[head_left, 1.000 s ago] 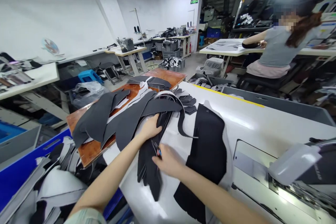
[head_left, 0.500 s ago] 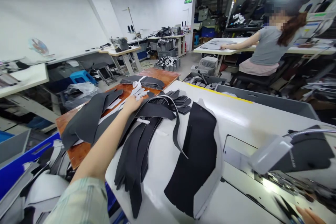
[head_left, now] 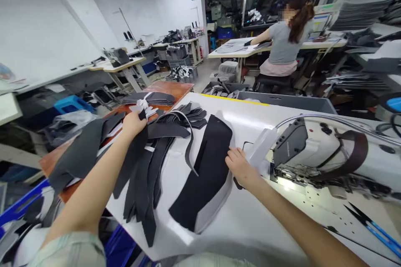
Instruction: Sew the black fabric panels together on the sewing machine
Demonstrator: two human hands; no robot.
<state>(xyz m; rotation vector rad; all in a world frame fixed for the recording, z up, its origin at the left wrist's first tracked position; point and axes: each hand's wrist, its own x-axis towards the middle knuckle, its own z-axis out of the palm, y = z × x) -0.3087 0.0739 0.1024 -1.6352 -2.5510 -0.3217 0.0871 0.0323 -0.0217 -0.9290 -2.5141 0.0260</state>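
Head view: left of the black panel (head_left: 208,175) on the tabletop (head_left: 247,221), the left hand (head_left: 134,124) pinches a dark piece (head_left: 134,156) — the right hand (head_left: 242,167), half curled, touches the panel's right edge, its grip unclear.

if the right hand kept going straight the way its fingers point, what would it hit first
The right hand would most likely meet the black panel first; it is right at the panel's pale right edge, though contact is hard to judge from this view.
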